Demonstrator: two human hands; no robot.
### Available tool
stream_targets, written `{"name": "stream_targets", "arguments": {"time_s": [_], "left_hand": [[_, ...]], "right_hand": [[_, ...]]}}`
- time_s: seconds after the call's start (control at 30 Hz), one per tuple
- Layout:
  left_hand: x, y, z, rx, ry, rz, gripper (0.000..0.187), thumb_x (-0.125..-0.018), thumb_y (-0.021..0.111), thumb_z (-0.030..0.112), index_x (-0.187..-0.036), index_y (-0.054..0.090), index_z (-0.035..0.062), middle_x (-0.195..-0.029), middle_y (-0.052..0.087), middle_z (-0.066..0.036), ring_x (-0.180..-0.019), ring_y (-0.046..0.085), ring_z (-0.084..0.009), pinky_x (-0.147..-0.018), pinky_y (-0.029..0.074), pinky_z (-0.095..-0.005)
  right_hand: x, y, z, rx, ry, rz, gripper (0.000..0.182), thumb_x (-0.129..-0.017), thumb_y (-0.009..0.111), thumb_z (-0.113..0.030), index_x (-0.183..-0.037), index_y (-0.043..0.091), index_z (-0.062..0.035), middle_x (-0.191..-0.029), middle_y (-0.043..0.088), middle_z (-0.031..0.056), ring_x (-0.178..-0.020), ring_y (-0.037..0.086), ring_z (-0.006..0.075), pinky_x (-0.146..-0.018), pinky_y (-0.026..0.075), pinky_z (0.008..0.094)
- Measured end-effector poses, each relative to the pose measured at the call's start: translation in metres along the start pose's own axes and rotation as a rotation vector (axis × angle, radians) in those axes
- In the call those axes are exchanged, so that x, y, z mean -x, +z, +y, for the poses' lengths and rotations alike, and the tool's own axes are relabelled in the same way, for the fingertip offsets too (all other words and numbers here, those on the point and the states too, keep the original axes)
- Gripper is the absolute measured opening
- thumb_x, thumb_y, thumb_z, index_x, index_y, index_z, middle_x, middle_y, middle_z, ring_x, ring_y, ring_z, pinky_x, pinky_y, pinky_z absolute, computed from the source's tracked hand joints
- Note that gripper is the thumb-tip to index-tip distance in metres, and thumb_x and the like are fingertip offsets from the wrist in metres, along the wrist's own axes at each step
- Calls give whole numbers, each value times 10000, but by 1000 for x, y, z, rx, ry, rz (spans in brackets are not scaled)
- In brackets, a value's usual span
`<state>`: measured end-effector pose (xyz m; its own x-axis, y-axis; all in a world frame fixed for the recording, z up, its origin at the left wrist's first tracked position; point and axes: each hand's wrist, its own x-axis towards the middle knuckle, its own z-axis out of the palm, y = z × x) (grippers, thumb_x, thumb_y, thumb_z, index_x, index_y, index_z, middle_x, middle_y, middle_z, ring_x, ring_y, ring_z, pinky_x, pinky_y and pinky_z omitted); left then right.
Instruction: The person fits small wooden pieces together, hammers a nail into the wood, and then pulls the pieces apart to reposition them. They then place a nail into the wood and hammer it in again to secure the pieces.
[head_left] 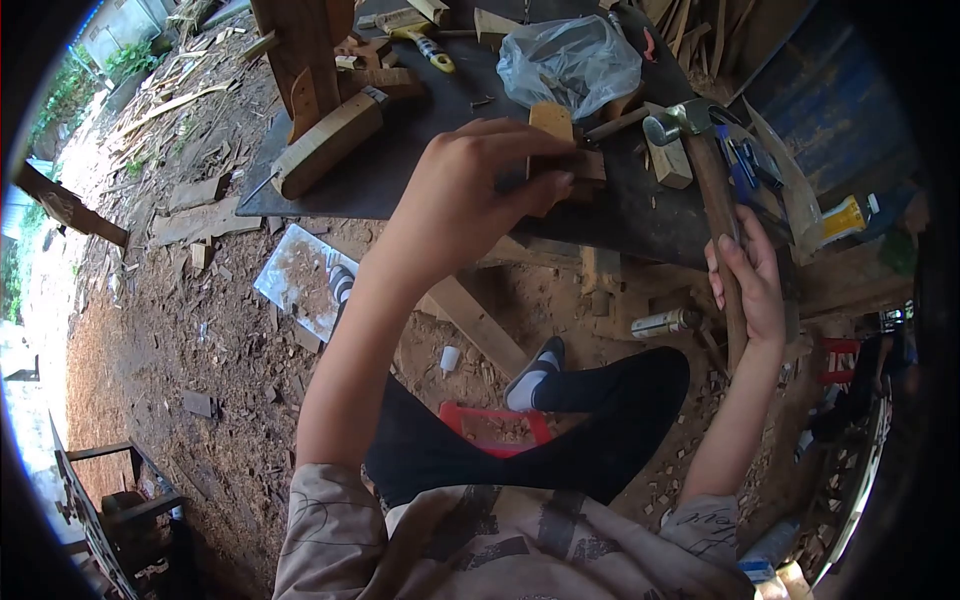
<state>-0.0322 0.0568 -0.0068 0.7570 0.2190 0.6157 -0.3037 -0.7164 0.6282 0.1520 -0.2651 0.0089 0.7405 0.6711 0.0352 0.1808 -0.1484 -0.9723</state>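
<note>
A small brown wooden block, by the black-topped bench's near edge, is pinched in the left hand's fingers; the right hand's wrap a steel-headed, wooden-handled hammer. A misaimed swing could bruise those close fingertips.

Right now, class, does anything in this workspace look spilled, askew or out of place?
Yes, mildly: wood scraps litter the ground, a can lies on its side below the work table, and a crumpled plastic bag sits among tools on top. It looks odd because litter and working gear are mixed together.
</note>
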Motion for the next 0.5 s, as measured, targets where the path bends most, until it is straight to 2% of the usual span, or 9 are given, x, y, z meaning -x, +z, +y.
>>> {"name": "stream_targets", "arguments": {"time_s": [0.07,0.17,0.27,0.47,0.5], "left_hand": [[-1,0,4,93,-86,35,498,-963,839,195,-1370,605,28,-1185,801,-143,-1070,796,-300,-965,631,-414],[-4,-5,3,56,-92,-28,581,-953,853,223,-1366,477,64,-1185,803,-144,-1112,785,-332,-999,625,-433],[-7,-3,2,83,-78,-58,563,-948,860,242,-1330,493,53,-1198,798,-155,-1122,778,-361,-1001,622,-445],[-8,-4,1,102,-99,-48,538,-943,866,248,-1281,498,50,-1176,800,-174,-1139,767,-393,-976,618,-447],[-8,-4,0,101,-95,-44,534,-942,867,244,-1274,498,48,-1170,801,-178,-1143,766,-396,-968,616,-448]], "right_hand": [[3,6,-2,39,-17,33,578,-1067,725,-303,-1502,483,-6,-834,625,21,-612,581,51,-487,446,213],[8,17,-7,197,-57,125,513,-1066,727,-277,-1475,541,-29,-862,643,20,-628,571,50,-517,446,220],[12,31,-24,437,-112,179,503,-1058,736,-255,-1499,581,-68,-931,684,24,-642,556,49,-540,451,224],[20,42,-43,458,-350,303,586,-1047,741,-214,-1595,556,-118,-1158,734,55,-659,548,47,-560,451,218],[21,40,-43,422,-366,303,590,-1042,744,-199,-1597,557,-124,-1232,734,64,-653,518,36,-549,431,206]]}}
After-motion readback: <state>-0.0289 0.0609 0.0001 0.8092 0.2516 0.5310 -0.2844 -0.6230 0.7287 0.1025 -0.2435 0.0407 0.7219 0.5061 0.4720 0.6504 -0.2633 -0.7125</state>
